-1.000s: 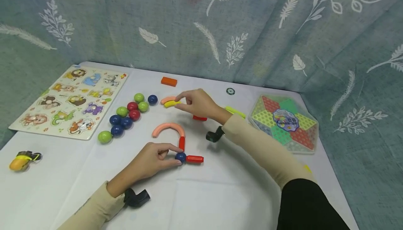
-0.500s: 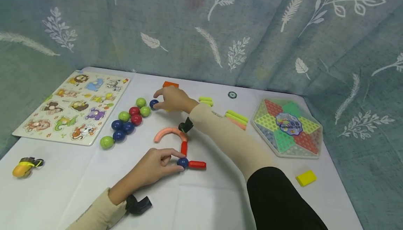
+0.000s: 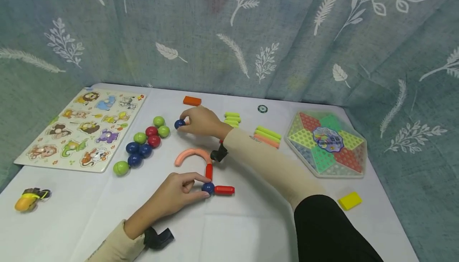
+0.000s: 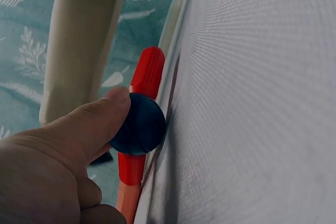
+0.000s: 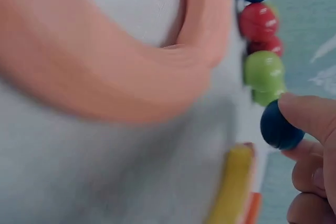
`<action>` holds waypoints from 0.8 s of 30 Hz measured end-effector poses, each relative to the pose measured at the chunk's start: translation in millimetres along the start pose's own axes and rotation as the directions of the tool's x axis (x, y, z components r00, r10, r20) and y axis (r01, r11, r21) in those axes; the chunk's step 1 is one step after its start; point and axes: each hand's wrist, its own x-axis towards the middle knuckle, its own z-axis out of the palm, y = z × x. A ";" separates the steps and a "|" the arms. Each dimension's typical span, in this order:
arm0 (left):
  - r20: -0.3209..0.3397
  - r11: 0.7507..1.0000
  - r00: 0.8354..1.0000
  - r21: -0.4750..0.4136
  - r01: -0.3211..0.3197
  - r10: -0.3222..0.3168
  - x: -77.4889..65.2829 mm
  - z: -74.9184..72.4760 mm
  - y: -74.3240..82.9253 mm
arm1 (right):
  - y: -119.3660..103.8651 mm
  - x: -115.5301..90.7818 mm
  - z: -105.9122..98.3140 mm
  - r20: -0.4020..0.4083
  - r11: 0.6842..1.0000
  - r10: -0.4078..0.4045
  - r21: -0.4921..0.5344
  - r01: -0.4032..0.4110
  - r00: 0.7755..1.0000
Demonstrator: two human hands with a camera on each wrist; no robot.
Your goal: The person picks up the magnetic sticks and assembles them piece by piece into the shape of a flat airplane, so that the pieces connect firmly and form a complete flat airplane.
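Note:
With thumb and forefinger, my left hand (image 3: pixel 176 194) pinches a dark blue ball (image 3: pixel 208 188) on the white table. Two short red rods (image 3: pixel 224 190) meet that ball, one pointing right and one pointing away. A pink curved piece (image 3: pixel 193 151) joins the far rod in a hook shape. Farther back, my right hand (image 3: pixel 204 122) pinches a second blue ball (image 5: pixel 281 125), seen close in the right wrist view. Under the right hand in that view lies a yellow curved piece (image 5: pixel 234 182), mostly hidden in the head view.
Several green, red and blue balls (image 3: pixel 145 150) cluster on the left beside an animal puzzle board (image 3: pixel 79 128). Yellow-green rods (image 3: pixel 232 119) and pink rods (image 3: pixel 266 140) lie behind the right forearm. A hexagonal game box (image 3: pixel 327 144), yellow block (image 3: pixel 349 201) and orange block (image 3: pixel 192 101) lie around.
My right hand has moved left from the yellow curved piece to the lone blue ball, gripped it and drawn it slightly right. The left hand keeps its pinch on the other ball.

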 end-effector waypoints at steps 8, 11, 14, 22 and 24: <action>0.011 0.999 0.999 0.007 0.033 -0.033 -0.1 0.0 -0.1 | 16.7 -90.6 -27.1 -0.109 0.992 -0.025 0.118 0.038 0.994; 0.008 0.998 0.998 0.011 0.059 -0.059 -2.9 1.1 0.4 | 23.1 -134.1 -22.3 -0.119 0.978 -0.003 0.209 0.028 0.993; 0.005 0.997 0.997 0.011 0.075 -0.075 -4.1 2.4 1.3 | 29.1 -176.0 -13.2 -0.108 0.955 0.065 0.295 -0.030 0.992; -0.003 0.996 0.997 0.045 0.076 -0.076 0.6 3.6 2.6 | 35.3 -258.5 15.6 -0.214 0.891 0.102 0.454 0.006 0.971; -0.008 0.996 0.998 0.048 0.069 -0.069 1.1 4.5 1.9 | 35.2 -269.6 22.9 -0.231 0.892 0.086 0.451 0.028 0.969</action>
